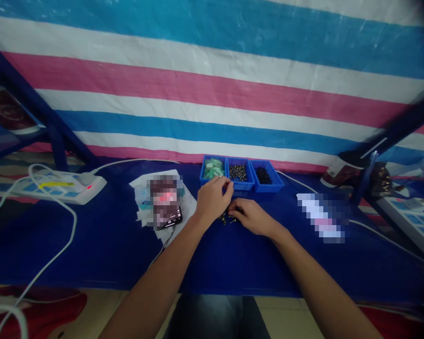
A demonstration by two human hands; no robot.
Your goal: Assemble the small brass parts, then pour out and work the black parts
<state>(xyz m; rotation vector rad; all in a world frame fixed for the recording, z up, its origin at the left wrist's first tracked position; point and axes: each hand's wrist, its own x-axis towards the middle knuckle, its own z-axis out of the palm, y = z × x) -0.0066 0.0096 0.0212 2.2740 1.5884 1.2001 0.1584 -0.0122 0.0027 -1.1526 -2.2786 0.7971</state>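
Observation:
My left hand is just in front of the blue bins, its thumb and fingers pinched together; anything between them is too small to make out. Low over the table, my right hand has curled fingers beside a few small metal parts on the blue surface. Whatever its fingertips grip is hidden. Behind the hands are three joined blue bins: one with green-and-clear packets, one with many small metallic pieces, and one with small black pieces.
A phone lies on white paper at left, with a cable attached. A lit, blurred-out object lies at right. Power strips with white cords flank the blue table. A striped sheet hangs behind.

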